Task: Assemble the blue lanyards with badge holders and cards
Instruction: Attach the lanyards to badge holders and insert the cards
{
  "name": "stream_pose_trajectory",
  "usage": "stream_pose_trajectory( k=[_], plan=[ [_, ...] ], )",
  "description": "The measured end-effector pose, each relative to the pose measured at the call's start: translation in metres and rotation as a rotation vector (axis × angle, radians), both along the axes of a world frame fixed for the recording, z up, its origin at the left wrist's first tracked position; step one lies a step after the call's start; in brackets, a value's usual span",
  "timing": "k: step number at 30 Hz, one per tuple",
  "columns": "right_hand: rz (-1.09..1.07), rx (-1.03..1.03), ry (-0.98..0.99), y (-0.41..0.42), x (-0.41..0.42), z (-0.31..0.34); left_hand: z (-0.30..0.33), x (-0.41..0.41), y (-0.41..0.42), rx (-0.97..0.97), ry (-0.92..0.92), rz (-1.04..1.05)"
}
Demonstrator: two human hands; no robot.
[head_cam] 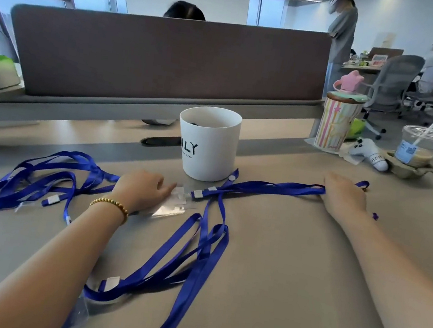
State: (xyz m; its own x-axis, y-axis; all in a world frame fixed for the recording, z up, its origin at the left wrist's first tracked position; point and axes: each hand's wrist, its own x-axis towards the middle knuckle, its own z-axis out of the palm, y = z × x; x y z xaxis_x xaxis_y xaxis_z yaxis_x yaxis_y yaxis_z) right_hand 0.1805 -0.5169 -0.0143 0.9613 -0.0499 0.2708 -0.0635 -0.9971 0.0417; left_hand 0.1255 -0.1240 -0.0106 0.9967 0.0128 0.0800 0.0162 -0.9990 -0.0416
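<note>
Head: lanyard (pixel 269 188) under right fingers (pixel 328 187).

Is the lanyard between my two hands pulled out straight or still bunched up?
Pulled out straight: the lanyard runs flat along the table from the left hand to the right hand.

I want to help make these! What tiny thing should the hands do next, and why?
Probably lift the clear badge holder under the left hand and check its clip. The right hand presses the stretched blue lanyard flat, and the lanyard's clip end already meets the holder.
</note>
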Motion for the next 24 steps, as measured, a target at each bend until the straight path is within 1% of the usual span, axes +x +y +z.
stream_pose_trajectory(
  k=[2,4,5,6,8,10,11,13,14,15,16,17,18,19,20,24],
  plan=[
    [-0.007,-0.052,-0.018,0.0,0.0,-0.001,-0.002,-0.001,-0.002,-0.002,-0.036,-0.004],
    [-0.072,-0.115,-0.008,0.001,-0.002,0.003,-0.003,-0.003,-0.003,-0.005,-0.061,-0.019],
    [-0.112,-0.113,0.019,0.002,-0.004,0.006,-0.004,-0.003,-0.004,-0.009,-0.077,-0.024],
    [-0.154,-0.077,0.058,0.004,-0.005,0.011,-0.002,-0.005,-0.008,-0.035,-0.085,-0.026],
    [-0.24,0.085,0.169,0.011,-0.009,0.021,0.006,-0.01,-0.02,-0.124,-0.055,-0.03],
    [-0.293,0.206,0.22,0.019,-0.016,0.029,0.013,-0.017,-0.035,-0.159,0.041,-0.062],
    [-0.301,0.205,0.215,0.024,-0.021,0.033,0.014,-0.021,-0.042,-0.154,0.109,-0.074],
    [-0.255,0.086,0.165,0.038,-0.03,0.034,0.012,-0.027,-0.053,-0.104,0.248,-0.067],
    [-0.204,0.064,0.145,0.048,-0.034,0.032,0.008,-0.028,-0.057,-0.085,0.297,-0.058],
    [-0.142,0.096,0.149,0.059,-0.038,0.028,0.004,-0.028,-0.059,-0.086,0.328,-0.048],
    [-0.082,0.18,0.186,0.069,-0.042,0.022,0.001,-0.027,-0.062,-0.101,0.341,-0.037],
    [-0.042,0.275,0.263,0.08,-0.045,0.016,-0.002,-0.026,-0.063,-0.116,0.339,-0.028],
    [-0.03,0.327,0.361,0.088,-0.047,0.009,-0.004,-0.025,-0.064,-0.12,0.328,-0.024],
    [-0.044,0.337,0.434,0.092,-0.049,0.003,-0.006,-0.024,-0.064,-0.117,0.319,-0.023],
    [-0.076,0.315,0.462,0.093,-0.048,-0.003,-0.007,-0.024,-0.064,-0.113,0.314,-0.021],
    [-0.148,0.249,0.428,0.084,-0.047,-0.012,-0.01,-0.022,-0.059,-0.108,0.294,-0.014]
  ],
)
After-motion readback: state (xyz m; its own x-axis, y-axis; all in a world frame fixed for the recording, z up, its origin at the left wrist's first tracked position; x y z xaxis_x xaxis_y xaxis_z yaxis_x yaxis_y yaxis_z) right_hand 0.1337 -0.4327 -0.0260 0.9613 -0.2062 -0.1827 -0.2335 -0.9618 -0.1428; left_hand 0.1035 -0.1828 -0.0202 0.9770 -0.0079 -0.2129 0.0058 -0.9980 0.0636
